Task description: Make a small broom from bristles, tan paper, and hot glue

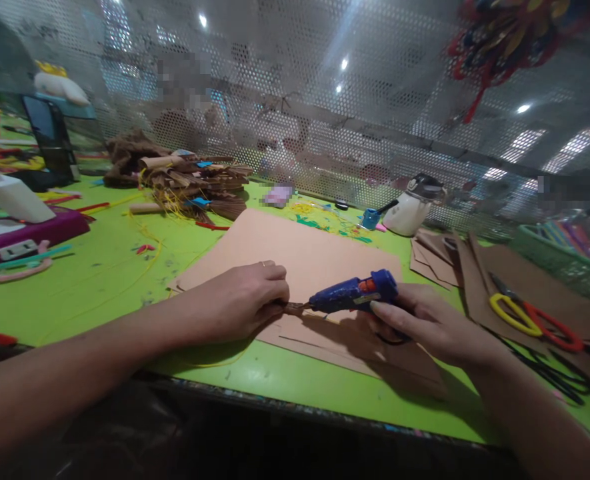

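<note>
My right hand is wrapped round a blue hot glue gun, its nozzle aimed left. The nozzle tip meets, or nearly meets, a thin brown strip that pokes out from the fingers of my left hand. Those left fingers are pinched together on the strip, and most of it is hidden by them. Under both hands lies a large sheet of tan kraft paper, with more brown paper layered at its near edge.
Scissors with yellow and red handles rest on brown paper at right, near a green basket. A bundle of folded brown paper lies at back left. A purple power strip stands at left. A perforated metal screen closes the back.
</note>
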Demonstrator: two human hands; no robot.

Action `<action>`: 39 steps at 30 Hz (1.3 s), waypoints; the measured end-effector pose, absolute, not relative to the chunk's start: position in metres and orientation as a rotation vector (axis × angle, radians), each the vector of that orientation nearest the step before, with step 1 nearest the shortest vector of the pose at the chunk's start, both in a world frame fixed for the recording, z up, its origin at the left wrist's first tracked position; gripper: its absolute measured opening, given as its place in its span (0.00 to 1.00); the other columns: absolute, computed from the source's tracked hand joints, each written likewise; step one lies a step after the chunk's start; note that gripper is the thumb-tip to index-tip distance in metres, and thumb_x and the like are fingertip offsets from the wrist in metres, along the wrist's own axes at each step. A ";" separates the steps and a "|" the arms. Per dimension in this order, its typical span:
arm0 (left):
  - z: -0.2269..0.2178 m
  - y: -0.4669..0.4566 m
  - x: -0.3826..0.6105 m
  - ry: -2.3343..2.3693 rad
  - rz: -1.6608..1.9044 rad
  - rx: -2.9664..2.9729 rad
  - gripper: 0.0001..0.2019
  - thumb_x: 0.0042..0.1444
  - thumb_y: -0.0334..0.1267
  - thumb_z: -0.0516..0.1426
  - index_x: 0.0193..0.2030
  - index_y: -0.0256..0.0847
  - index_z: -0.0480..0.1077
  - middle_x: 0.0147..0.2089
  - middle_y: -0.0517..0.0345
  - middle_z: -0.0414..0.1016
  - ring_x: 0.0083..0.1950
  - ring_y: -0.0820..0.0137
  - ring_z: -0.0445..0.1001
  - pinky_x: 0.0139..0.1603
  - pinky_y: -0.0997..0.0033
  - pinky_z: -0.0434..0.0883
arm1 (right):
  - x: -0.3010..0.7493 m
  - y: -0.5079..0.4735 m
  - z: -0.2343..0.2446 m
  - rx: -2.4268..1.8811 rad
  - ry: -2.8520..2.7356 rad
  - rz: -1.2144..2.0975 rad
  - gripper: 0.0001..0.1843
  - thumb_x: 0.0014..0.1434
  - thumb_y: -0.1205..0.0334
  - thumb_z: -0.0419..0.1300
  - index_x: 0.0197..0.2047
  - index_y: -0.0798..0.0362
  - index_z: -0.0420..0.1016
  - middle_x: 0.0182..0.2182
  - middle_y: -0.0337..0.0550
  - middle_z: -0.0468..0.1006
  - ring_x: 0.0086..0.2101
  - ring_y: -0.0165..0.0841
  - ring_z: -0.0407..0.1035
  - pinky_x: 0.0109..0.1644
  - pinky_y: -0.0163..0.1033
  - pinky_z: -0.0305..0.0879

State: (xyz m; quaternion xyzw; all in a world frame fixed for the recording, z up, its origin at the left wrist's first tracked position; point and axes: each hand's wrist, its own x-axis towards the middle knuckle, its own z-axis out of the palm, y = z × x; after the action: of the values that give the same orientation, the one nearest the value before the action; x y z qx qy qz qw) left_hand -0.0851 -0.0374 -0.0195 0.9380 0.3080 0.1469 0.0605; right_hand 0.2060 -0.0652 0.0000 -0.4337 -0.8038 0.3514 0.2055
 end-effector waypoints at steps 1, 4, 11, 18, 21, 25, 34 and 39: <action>-0.020 -0.037 -0.085 0.928 0.445 2.840 0.07 0.61 0.33 0.52 0.34 0.39 0.69 0.35 0.56 0.66 0.37 0.68 0.65 0.36 0.71 0.62 | 0.206 -0.065 0.001 -1.213 -2.257 0.965 0.19 0.64 0.48 0.50 0.33 0.56 0.68 0.24 0.39 0.66 0.24 0.27 0.58 0.25 0.32 0.54; -0.019 -0.037 -0.085 0.918 0.442 2.847 0.06 0.60 0.32 0.52 0.34 0.39 0.69 0.35 0.56 0.66 0.37 0.68 0.65 0.36 0.71 0.61 | 0.208 -0.065 0.002 -1.207 -2.287 0.923 0.19 0.64 0.48 0.49 0.32 0.55 0.67 0.24 0.39 0.66 0.25 0.28 0.59 0.27 0.33 0.55; -0.018 -0.036 -0.084 0.888 0.468 2.840 0.08 0.61 0.33 0.51 0.33 0.39 0.70 0.35 0.56 0.67 0.37 0.69 0.65 0.36 0.71 0.62 | 0.202 -0.066 -0.002 -1.149 -2.253 0.897 0.18 0.64 0.50 0.51 0.33 0.56 0.68 0.25 0.38 0.66 0.25 0.27 0.58 0.27 0.32 0.55; -0.019 -0.036 -0.084 0.885 0.476 2.846 0.08 0.61 0.33 0.51 0.33 0.39 0.70 0.34 0.56 0.67 0.36 0.69 0.65 0.35 0.71 0.62 | 0.213 -0.064 -0.003 -1.195 -2.096 1.045 0.19 0.64 0.48 0.51 0.34 0.56 0.69 0.23 0.39 0.68 0.23 0.27 0.60 0.25 0.32 0.57; -0.020 -0.036 -0.084 0.886 0.493 2.853 0.08 0.61 0.33 0.51 0.33 0.39 0.70 0.34 0.56 0.67 0.36 0.69 0.66 0.35 0.71 0.62 | 0.214 -0.061 -0.003 -1.247 -2.062 0.891 0.19 0.63 0.48 0.53 0.33 0.56 0.70 0.23 0.39 0.69 0.23 0.27 0.62 0.25 0.32 0.58; -0.022 -0.035 -0.085 0.876 0.516 2.848 0.08 0.61 0.32 0.52 0.33 0.39 0.70 0.34 0.56 0.67 0.36 0.69 0.66 0.36 0.70 0.63 | 0.215 -0.055 -0.004 -1.311 -1.991 0.727 0.20 0.63 0.48 0.52 0.33 0.56 0.72 0.24 0.41 0.71 0.24 0.29 0.65 0.26 0.33 0.60; -0.017 -0.037 -0.084 0.941 0.420 2.867 0.09 0.61 0.33 0.50 0.33 0.38 0.70 0.35 0.53 0.68 0.37 0.67 0.66 0.35 0.69 0.63 | 0.228 -0.034 -0.014 -1.349 -1.933 0.467 0.20 0.63 0.48 0.51 0.39 0.57 0.74 0.28 0.44 0.75 0.27 0.31 0.66 0.32 0.37 0.63; -0.019 -0.035 -0.086 0.922 0.446 2.866 0.10 0.62 0.34 0.49 0.33 0.39 0.70 0.35 0.54 0.68 0.37 0.67 0.66 0.36 0.69 0.63 | 0.222 -0.031 -0.017 -1.257 -1.823 0.552 0.21 0.62 0.47 0.51 0.39 0.58 0.72 0.26 0.44 0.74 0.25 0.30 0.67 0.28 0.36 0.64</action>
State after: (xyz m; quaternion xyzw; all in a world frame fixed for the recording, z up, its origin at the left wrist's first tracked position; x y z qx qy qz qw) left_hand -0.0861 -0.0348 -0.0189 0.9405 0.3028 0.1463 0.0491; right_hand 0.2216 -0.0308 -0.0168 -0.5006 -0.7261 0.2200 0.4169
